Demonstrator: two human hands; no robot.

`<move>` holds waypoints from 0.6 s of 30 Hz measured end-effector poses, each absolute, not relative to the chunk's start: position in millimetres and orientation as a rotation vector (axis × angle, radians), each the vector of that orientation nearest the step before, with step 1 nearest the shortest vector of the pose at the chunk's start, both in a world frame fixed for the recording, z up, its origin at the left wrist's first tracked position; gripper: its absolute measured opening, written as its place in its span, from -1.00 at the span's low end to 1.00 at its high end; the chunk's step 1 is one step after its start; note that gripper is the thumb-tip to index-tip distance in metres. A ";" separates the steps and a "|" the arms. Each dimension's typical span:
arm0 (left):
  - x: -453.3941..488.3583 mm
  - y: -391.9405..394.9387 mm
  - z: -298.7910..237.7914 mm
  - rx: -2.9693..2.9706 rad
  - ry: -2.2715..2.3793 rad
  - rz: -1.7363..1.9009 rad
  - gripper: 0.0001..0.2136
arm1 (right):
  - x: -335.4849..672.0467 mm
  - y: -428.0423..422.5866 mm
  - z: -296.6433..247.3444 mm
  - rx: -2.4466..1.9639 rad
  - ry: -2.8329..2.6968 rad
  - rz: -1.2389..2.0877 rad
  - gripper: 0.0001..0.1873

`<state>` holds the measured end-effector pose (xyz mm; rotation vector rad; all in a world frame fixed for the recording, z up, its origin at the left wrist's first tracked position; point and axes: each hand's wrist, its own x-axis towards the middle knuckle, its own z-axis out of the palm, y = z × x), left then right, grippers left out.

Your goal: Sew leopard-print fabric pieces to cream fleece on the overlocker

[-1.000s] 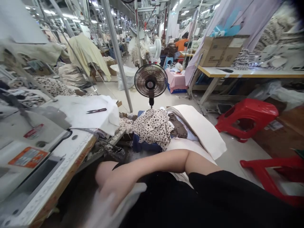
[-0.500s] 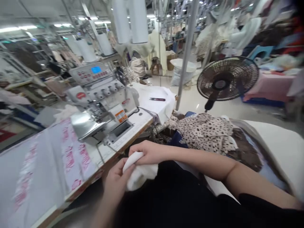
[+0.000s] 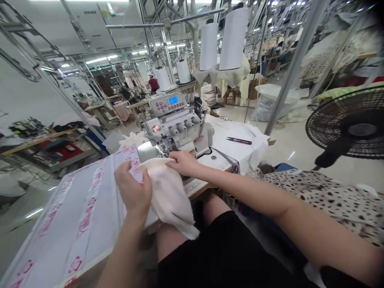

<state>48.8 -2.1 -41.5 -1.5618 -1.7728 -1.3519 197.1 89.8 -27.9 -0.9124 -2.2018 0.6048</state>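
A soft cream fabric piece (image 3: pixel 167 196) hangs in a loose fold in front of me, over the table's near edge. My left hand (image 3: pixel 133 188) grips its left side, with the fingers on top. My right hand (image 3: pixel 184 162) pinches its upper edge, close to the metal front of a white overlock sewing machine (image 3: pixel 177 126). The machine's needle area is partly hidden behind my right hand and the cloth.
A white cloth (image 3: pixel 240 154) with black-handled thread snips (image 3: pixel 239 140) lies right of the machine. Tall white thread cones (image 3: pixel 234 39) stand above it. A spotted fabric pile (image 3: pixel 330 196) and a black fan (image 3: pixel 351 128) are at right. A printed sheet (image 3: pixel 84 212) covers the table's left.
My view has swung left, bringing the machine to the centre. Both hands have moved up and forward to it, and the cream fabric now hangs more spread out.
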 end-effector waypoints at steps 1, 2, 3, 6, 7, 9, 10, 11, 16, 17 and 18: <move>50.7 4.8 -48.1 -1.648 -1.683 -1.192 -0.59 | 190.7 95.7 -31.1 -0.956 -2.201 0.580 -0.88; 54.2 9.2 -55.7 -1.748 -1.641 -1.046 -0.61 | 187.3 99.8 -34.8 -0.981 -2.196 0.578 -0.87; 58.5 11.4 -63.6 -1.837 -1.640 -0.915 -0.62 | 186.7 102.3 -38.8 -0.993 -2.185 0.579 -0.85; 67.1 9.4 -81.6 -1.894 -1.747 -0.628 -0.61 | 197.1 104.7 -52.1 -0.938 -2.139 0.468 -0.82; 67.3 7.8 -84.0 -1.879 -1.772 -0.584 -0.60 | 202.2 105.3 -56.9 -0.838 -2.152 0.386 -0.83; 64.0 6.5 -82.8 -1.882 -1.806 -0.541 -0.59 | 210.3 107.9 -66.1 -0.566 -2.216 0.194 -0.77; 61.0 7.4 -79.8 -1.892 -1.829 -0.530 -0.59 | 212.5 110.2 -70.0 -0.451 -2.252 0.118 -0.71; 57.7 9.5 -75.6 -1.910 -1.851 -0.521 -0.59 | 213.2 112.9 -73.2 -0.380 -2.281 0.068 -0.67; 40.6 28.0 -53.8 -2.100 -1.923 -0.538 -0.60 | 203.8 122.6 -78.3 -0.421 -2.223 0.178 -0.64; 37.4 29.8 -52.4 -2.147 -1.928 -0.576 -0.61 | 202.4 120.5 -79.4 -0.468 -2.168 0.283 -0.66; 34.4 30.0 -52.7 -2.184 -1.935 -0.656 -0.62 | 201.9 116.5 -81.4 -0.531 -2.103 0.422 -0.69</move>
